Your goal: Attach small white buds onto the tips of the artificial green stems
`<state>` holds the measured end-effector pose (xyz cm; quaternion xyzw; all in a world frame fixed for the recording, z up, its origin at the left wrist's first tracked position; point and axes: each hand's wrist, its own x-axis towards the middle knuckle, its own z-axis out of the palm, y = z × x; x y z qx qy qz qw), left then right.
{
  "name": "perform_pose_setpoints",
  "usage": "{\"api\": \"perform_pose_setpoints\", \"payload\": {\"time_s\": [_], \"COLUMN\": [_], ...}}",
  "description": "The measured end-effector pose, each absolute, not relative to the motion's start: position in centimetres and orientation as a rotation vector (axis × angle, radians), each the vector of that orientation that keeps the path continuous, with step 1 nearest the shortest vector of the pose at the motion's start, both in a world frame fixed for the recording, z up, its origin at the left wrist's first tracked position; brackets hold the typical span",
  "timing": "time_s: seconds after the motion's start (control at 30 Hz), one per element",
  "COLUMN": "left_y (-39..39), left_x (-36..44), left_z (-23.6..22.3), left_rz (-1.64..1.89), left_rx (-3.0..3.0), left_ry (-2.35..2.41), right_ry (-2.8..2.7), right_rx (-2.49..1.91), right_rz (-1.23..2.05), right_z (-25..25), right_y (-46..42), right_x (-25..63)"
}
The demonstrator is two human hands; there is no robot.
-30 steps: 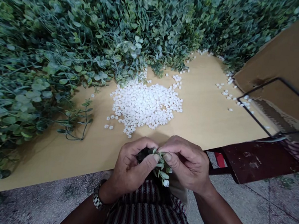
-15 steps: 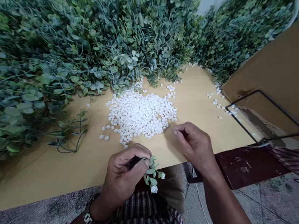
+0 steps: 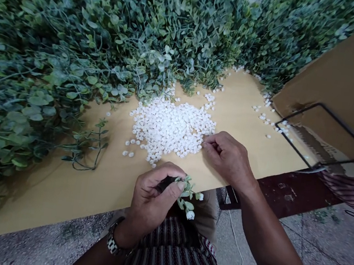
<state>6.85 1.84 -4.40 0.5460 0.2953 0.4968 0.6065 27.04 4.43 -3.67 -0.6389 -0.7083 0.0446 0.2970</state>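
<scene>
My left hand (image 3: 157, 195), with a metal watch at the wrist, pinches an artificial green sprig (image 3: 189, 204) between thumb and forefinger, just over the table's front edge. Two small white flower buds (image 3: 190, 215) sit on the sprig's tips. At the lower right edge of a pile of small white flower heads (image 3: 173, 127), my right hand (image 3: 229, 160) has its thumb and fingers pressed together. Whatever lies between those fingertips is too small or hidden to make out. The pile rests on the tan tabletop (image 3: 104, 190).
Heaps of artificial green foliage (image 3: 105, 32) line the back and left. A loose sprig (image 3: 91, 149) lies at left. A cardboard sheet (image 3: 343, 85) leans at right behind a black wire frame (image 3: 347, 124). Stray white pieces (image 3: 264, 117) lie near it. Striped fabric (image 3: 352, 190) shows at far right.
My right hand has come left to the pile's edge, its fingertips now at the white pieces. My left hand still holds the sprig. The camera view has shifted slightly.
</scene>
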Motion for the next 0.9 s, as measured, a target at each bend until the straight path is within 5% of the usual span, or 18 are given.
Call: {"api": "perform_pose_setpoints", "payload": {"time_s": [0.33,0.9], "left_y": [1.8,1.8], "left_x": [7.3,7.6], "left_z": [-3.3,-3.0], "left_rz": [1.216,1.214], "left_rx": [1.414,1.479], "left_ry": [0.625,0.631], "right_ry": [-1.430,-1.337], "right_rx": [-0.926,-0.760], "right_rz": [1.075,1.181], "right_z": [-2.5,-4.2], "right_y": [-0.4,-0.7], "right_x": [24.8,24.0]}}
